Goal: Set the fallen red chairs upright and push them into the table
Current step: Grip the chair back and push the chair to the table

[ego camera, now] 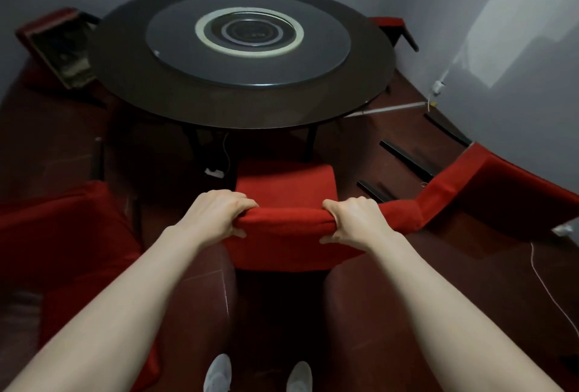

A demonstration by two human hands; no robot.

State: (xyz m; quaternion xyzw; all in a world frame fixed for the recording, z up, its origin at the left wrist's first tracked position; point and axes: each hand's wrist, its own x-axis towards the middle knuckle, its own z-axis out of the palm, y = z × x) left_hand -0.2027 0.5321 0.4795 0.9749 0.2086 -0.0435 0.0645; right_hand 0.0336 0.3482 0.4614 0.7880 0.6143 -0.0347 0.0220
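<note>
An upright red chair stands right in front of me, its seat facing the round dark table. My left hand grips the left end of its backrest top and my right hand grips the right end. A fallen red chair lies on its side at the right, its black legs pointing toward the table. Another red chair lies at the left, partly cut off by my left arm. A further fallen chair lies at the table's far left with its underside showing.
A glass turntable sits on the table. A red chair stands behind the table at the far right. White cables run over the dark red floor by the right wall. My shoes show at the bottom edge.
</note>
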